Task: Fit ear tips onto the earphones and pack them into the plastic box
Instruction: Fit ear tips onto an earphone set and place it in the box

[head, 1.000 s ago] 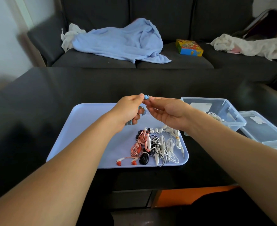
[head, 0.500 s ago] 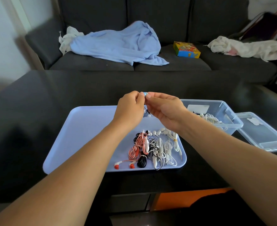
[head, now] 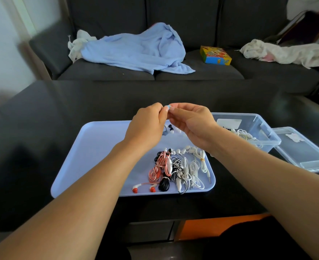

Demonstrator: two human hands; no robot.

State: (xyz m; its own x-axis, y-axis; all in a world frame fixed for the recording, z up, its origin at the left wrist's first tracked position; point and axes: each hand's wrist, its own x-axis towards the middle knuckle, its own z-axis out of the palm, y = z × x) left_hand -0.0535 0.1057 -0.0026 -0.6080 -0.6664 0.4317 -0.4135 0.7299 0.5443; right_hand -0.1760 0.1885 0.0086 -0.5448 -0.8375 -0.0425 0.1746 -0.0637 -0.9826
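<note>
My left hand (head: pixel 147 124) and my right hand (head: pixel 190 121) meet fingertip to fingertip above the pale blue tray (head: pixel 91 147). Between them sits a small light blue earbud piece (head: pixel 167 107), pinched from both sides. Its cable is mostly hidden behind my left hand. Coiled earphones (head: pixel 175 167) in red, black and white lie at the tray's front right. Loose black and white ear tips (head: pixel 171 127) lie on the tray under my hands. The clear plastic box (head: pixel 256 126) stands right of the tray with white earphones (head: pixel 246 135) inside.
The box's clear lid (head: pixel 305 151) lies flat to the right of the box. All of this sits on a dark table (head: pixel 42 119). Behind it is a dark sofa with a blue blanket (head: pixel 136 49), a colourful carton (head: pixel 215 55) and a white cloth (head: pixel 286 53).
Both hands stayed pinched together on the blue piece and rose slightly away from the tray. The view shifted a little.
</note>
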